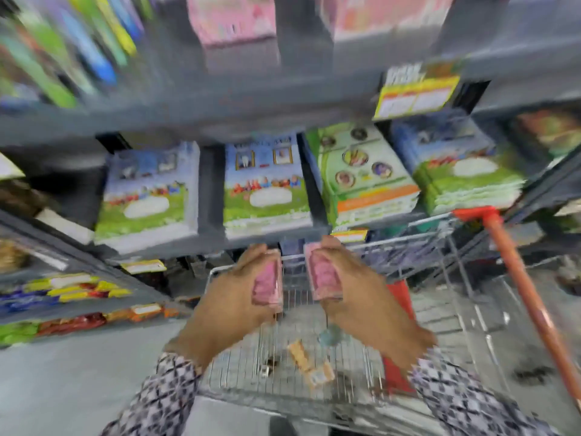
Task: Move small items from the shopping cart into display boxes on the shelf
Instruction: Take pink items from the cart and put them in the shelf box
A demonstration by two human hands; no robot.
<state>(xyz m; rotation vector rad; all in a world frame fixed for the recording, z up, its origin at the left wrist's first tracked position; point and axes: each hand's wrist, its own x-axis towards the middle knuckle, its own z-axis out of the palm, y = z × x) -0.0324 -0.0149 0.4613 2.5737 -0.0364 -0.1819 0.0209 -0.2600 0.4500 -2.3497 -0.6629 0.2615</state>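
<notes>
— left hand (234,297) first: what's it doing?
— fingers curled shut round a small pink packet (266,286), held upright above the shopping cart (418,247), near the cart's far edge.
— and the right hand (352,287)?
— same story, clamped on a second pink packet (323,278), just beside the first, a narrow gap between them. both wrists come out of checked sleeves (465,401).
— anything left in the cart?
— a few small items on the wire floor: a pale orange wrapper (309,363) near the middle, something bluish (330,336) beside it. too blurred to name.
— the shelf?
— grey shelf (220,102) straight ahead, beyond the cart's far edge. pink display boxes (232,20) on the top tier, blue and green packs (267,184) on the tier below. the orange cart handle (518,278) runs down the right.
</notes>
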